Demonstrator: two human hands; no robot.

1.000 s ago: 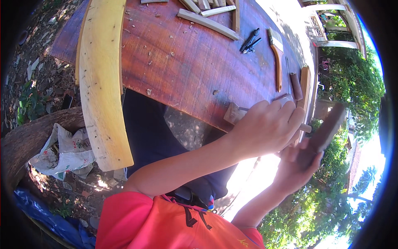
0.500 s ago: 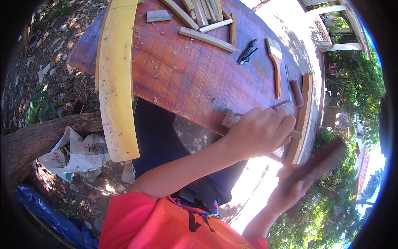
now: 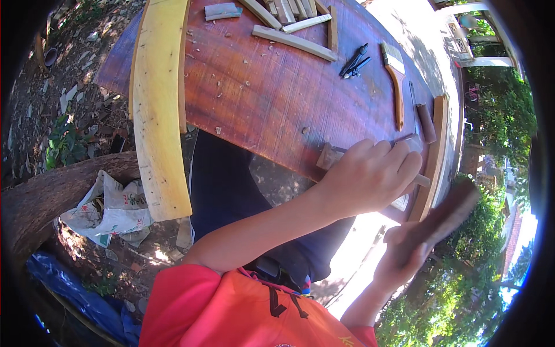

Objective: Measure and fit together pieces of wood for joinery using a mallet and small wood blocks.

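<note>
My left hand [image 3: 370, 173] is closed around a tool on the red-brown wooden surface [image 3: 272, 98]. A pale handle end [image 3: 422, 180] sticks out of the fist on the right, and a small wooden block [image 3: 326, 156] shows at its left. A bit of metal [image 3: 408, 140] lies just above the knuckles. Below and to the right, off the surface's edge, my right hand [image 3: 404, 257] grips a dark wooden club [image 3: 448, 211], which is blurred. The club is apart from my left hand.
A curved yellow plank [image 3: 159, 110] lies along the surface's left edge. Wood strips [image 3: 295, 41], a black hand tool [image 3: 354, 59], a paintbrush [image 3: 396, 75] and a dark round stick [image 3: 426, 122] lie farther up. White sacks [image 3: 110, 208], a log [image 3: 52, 191] and blue sheeting [image 3: 69, 289] are on the ground.
My right hand has swung the wooden club down and away from my left hand. My left hand has stayed on the tool at the same spot.
</note>
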